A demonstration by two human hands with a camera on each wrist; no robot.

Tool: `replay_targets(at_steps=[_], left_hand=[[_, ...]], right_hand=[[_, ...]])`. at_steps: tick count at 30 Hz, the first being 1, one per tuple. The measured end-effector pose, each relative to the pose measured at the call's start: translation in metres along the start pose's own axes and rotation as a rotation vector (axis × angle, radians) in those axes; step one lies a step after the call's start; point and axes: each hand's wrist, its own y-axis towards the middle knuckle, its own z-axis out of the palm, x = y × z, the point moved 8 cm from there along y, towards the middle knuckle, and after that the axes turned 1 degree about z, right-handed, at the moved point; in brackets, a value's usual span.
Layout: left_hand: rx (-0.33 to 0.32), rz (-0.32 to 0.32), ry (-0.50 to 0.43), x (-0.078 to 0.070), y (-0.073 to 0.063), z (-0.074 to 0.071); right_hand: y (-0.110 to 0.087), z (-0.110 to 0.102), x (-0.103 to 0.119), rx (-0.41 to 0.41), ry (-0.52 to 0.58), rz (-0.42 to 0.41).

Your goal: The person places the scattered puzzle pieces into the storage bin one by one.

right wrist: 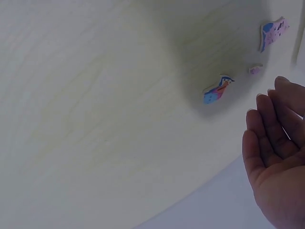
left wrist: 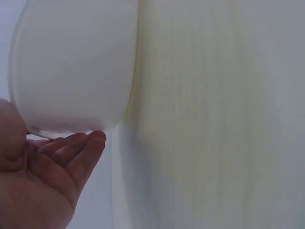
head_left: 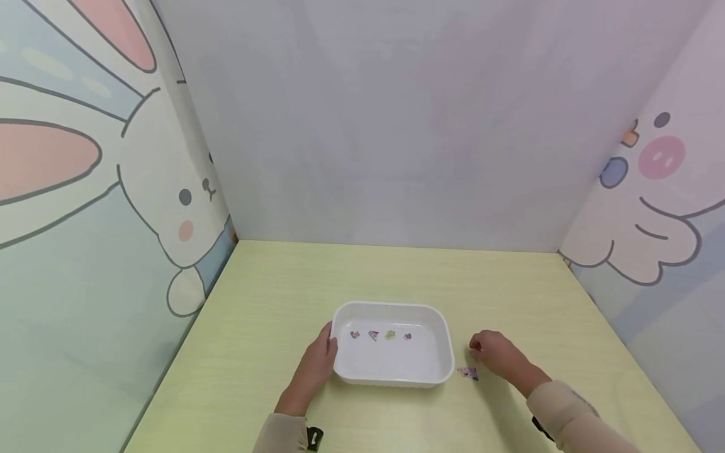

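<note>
Two hands, well apart, on either side of one white tray (head_left: 391, 368). Clamped on its left wall with the left hand (head_left: 317, 362), thumb at the rim and fingers along the outside. To the right of the tray, raised above the table (head_left: 283, 277) with fingers loosely bent and close together, the right hand (head_left: 498, 354). Inside the tray, four small flat pieces, spaced apart in one row toward the far side: from left to right, one reddish piece (head_left: 354, 335), one pink-purple piece (head_left: 374, 335), one green piece (head_left: 390, 335) and one purple piece (head_left: 407, 336). On the table by the right fingertips, three more in the right wrist view: one pink-and-blue piece (right wrist: 274, 33), one tiny pink piece (right wrist: 255, 70) between its neighbours, and one blue-and-orange piece (right wrist: 217, 90). From the head view, just one of these plainly in sight, near the tray's right front corner. Prints on these pieces too small to read. At the wrists, two beige sleeves (head_left: 283, 434) and two black objects (head_left: 314, 438). Around the table, three walls: one grey, at the back (head_left: 385, 126); one with a rabbit (head_left: 158, 182), at left; one with a pig (head_left: 661, 157), at right.
</note>
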Motion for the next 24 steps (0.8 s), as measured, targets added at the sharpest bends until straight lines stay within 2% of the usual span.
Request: replay_targets(at_steps=[6,14,24], left_hand=[[0.001,0.012,-0.002,-0.0012,-0.0011,-0.0007],[-0.007,0.025,0.000,-0.0020,-0.0015,-0.0012],[-0.006,0.015,0.005,-0.0019,-0.0029,-0.0015]], right_hand=[[-0.0040,0.0031,-0.0016,-0.008,-0.038,-0.018],[-0.0076,0.0076,-0.0023,0.002,-0.047,-0.001],[-0.0087,0.0085,0.0008,-0.030,-0.047,-0.038]])
